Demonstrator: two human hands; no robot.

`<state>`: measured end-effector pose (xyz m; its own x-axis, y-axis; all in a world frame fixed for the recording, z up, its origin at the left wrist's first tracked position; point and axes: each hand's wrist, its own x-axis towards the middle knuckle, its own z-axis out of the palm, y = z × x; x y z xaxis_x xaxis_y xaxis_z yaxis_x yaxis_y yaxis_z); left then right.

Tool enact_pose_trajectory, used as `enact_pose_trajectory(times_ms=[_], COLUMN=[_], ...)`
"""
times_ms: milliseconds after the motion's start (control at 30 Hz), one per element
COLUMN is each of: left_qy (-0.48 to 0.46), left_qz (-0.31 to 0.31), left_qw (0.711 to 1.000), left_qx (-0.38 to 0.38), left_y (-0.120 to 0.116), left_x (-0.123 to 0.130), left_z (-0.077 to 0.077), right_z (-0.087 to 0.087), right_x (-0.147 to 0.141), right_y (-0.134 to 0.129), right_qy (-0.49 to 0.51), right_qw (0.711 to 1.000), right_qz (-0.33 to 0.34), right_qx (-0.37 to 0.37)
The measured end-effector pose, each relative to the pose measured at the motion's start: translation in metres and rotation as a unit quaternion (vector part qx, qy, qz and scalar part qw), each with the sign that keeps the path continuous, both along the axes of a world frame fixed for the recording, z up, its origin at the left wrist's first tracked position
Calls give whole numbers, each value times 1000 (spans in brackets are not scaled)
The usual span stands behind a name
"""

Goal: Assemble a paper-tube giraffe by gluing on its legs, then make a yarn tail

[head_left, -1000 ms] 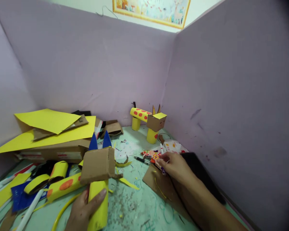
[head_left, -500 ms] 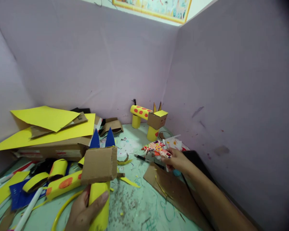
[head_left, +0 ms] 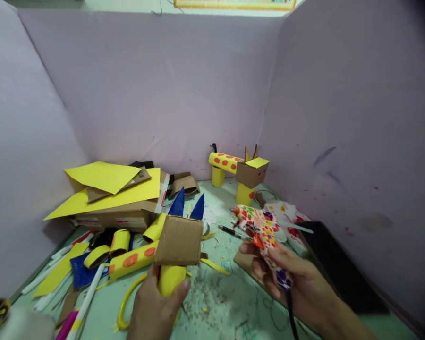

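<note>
Mint-green tabletop (head_left: 230, 288): left hand (head_left: 150, 302) clamped on yellow paper tube (head_left: 170, 278); right hand (head_left: 301, 276), apart, gripping floral-patterned, pistol-shaped glue gun (head_left: 262, 222), nozzle (head_left: 235, 211) best aimed clear of skin.

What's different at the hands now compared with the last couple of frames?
The right hand has wrapped its grip around the handle of the floral glue gun and brought it up off the table, closer to the person. Nothing was let go. The left hand still holds the yellow tube under the cardboard box head; the spotted animal figure stayed standing at the back.
</note>
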<state>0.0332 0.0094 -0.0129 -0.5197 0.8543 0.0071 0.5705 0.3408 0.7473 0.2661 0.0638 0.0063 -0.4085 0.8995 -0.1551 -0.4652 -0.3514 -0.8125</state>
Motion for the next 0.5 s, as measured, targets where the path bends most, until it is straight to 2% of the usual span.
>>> enact_pose_trajectory(times_ms=[133, 233, 367, 500], left_qy=[5, 12, 36, 71], left_qz=[-15, -21, -29, -31], left_qw=[1000, 1000, 998, 995], left_qx=[-9, -12, -32, -67], left_y=[-1, -2, -5, -6], left_x=[2, 3, 6, 9], left_z=[0, -2, -4, -4], right_z=[3, -6, -18, -10], right_x=[4, 6, 5, 5], right_y=[-4, -6, -12, -19], right_qy=[-7, -62, -178, -234], right_qw=[999, 994, 971, 943], right_qz=[-22, -38, -15, -25], right_qx=[23, 81, 158, 235])
